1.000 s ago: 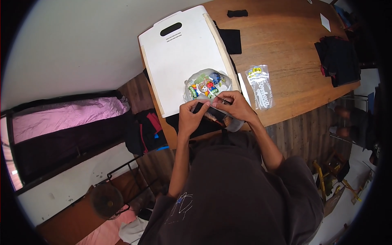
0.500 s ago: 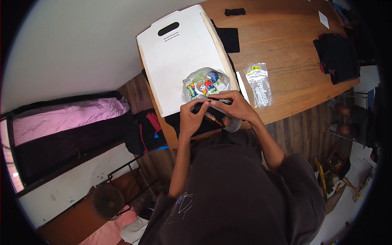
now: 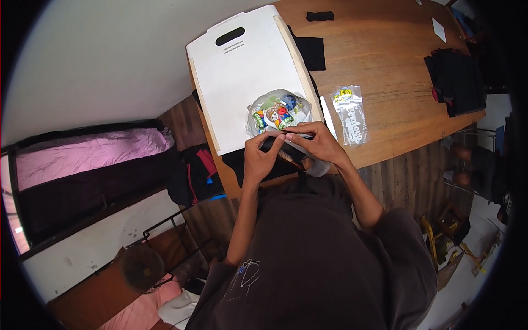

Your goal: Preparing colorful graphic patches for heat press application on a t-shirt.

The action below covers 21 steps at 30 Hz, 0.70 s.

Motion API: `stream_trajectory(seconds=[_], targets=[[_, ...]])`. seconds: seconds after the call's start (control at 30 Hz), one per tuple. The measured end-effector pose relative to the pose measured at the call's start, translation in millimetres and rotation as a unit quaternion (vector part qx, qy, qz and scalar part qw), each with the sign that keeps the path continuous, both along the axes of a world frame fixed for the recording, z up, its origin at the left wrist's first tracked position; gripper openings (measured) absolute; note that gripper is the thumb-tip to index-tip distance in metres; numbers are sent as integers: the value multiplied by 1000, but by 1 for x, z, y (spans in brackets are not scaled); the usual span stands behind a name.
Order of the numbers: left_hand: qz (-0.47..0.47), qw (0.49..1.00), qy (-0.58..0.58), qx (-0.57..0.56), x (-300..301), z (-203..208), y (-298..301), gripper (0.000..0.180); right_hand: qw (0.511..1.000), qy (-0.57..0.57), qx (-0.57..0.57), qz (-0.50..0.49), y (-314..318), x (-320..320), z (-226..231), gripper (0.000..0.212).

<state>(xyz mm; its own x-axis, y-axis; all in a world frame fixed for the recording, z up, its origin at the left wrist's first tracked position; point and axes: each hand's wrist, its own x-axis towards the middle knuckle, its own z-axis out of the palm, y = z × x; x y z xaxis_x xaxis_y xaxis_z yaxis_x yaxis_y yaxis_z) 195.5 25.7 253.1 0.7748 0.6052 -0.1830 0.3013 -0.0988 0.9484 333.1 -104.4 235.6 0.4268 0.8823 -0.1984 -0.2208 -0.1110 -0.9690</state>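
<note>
In front of my chest, my left hand (image 3: pixel 260 157) and my right hand (image 3: pixel 319 144) meet with thumbs and fingertips pinched close together. Between them they grip a clear plastic packet (image 3: pixel 317 168), whose translucent end hangs below my right palm. Something dark with a brownish part shows inside or behind it; what exactly I cannot tell. Just beyond my fingertips, a rounded clear plastic bag (image 3: pixel 279 111) with colourful printed pieces rests on the white board (image 3: pixel 242 77). Black cloth (image 3: pixel 234 163) sticks out from under the board's near edge.
A flat clear printed bag (image 3: pixel 349 118) lies on the wooden table (image 3: pixel 379 60) to the right. Folded black garments (image 3: pixel 455 80) sit at the far right, a small black roll (image 3: pixel 320 16) at the back. A fan (image 3: pixel 143 268) stands lower left; a person's legs (image 3: pixel 467 165) show at right.
The whole view has shifted slightly. Both hands stay pinched together in nearly the same place, with only small finger movement on the packet.
</note>
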Motion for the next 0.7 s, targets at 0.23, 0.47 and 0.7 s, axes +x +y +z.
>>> stream_trajectory(seconds=[0.23,0.47,0.7], targets=[[-6,1000,-3,9,-1,-4,0,17,1000,3,-10,-11,1,-3,2,30],[-7,1000,2,-8,0,-4,-1,18,1000,2,-15,-24,0,-5,-2,31],[-12,1000,4,-3,-1,-6,-2,18,1000,-3,-5,-25,3,-7,2,30]])
